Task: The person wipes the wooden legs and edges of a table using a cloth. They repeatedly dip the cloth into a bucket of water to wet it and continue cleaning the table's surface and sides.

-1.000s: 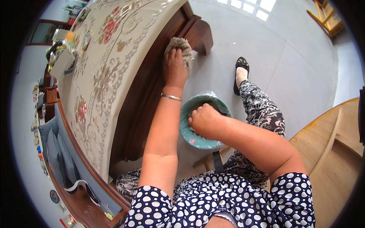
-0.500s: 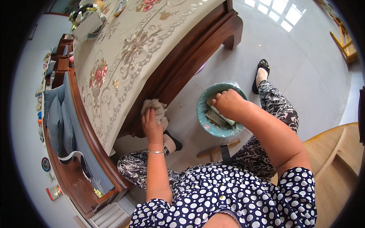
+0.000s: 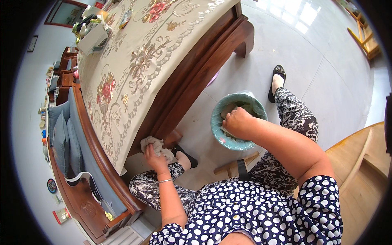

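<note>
My left hand (image 3: 156,158) presses a crumpled beige cloth (image 3: 162,148) against the lower corner of the dark wooden table (image 3: 179,98), fingers laid over the cloth. To its right, my right hand (image 3: 238,122) reaches into a round teal bin (image 3: 234,143) with a clear plastic liner over its rim. The fingers of that hand are curled around a pale, flat-sided object (image 3: 227,110), mostly hidden by the hand. Greenish scraps (image 3: 255,107) lie inside the bin.
A floral tablecloth (image 3: 134,81) covers the table. On the left stands a wooden sofa (image 3: 116,163) with blue-grey cushions (image 3: 61,130). A low wooden stool (image 3: 222,167) is near my legs, and a round wooden piece (image 3: 351,163) lies at the right. My feet rest on grey tiles.
My left hand and the cloth have shifted down and left along the table corner. My right hand sits lower in the bin, and the pale object is now more covered and turned.
</note>
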The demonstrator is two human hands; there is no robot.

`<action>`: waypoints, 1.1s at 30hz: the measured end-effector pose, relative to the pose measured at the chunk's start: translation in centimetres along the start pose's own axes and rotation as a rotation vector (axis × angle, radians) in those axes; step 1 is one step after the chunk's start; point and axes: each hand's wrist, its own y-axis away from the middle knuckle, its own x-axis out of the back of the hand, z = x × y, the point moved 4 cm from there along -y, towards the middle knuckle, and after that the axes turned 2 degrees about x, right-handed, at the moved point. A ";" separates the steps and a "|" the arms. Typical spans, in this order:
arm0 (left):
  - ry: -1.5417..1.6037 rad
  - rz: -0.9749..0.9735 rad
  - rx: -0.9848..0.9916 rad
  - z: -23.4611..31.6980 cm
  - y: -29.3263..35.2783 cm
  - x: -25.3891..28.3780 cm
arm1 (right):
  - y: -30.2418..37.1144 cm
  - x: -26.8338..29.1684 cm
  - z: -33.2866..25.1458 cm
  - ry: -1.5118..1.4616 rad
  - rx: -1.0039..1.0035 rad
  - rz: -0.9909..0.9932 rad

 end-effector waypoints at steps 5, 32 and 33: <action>0.115 -0.010 -0.112 5.7 -2.5 -1.6 | 0.4 0.0 0.2 0.008 -0.017 0.052; 0.425 -0.065 -0.780 44.1 -22.1 -11.6 | 2.9 3.3 1.6 -0.152 0.003 0.045; 0.433 -0.067 -0.797 45.2 -22.9 -12.1 | 2.6 3.3 1.6 -0.151 -0.001 0.021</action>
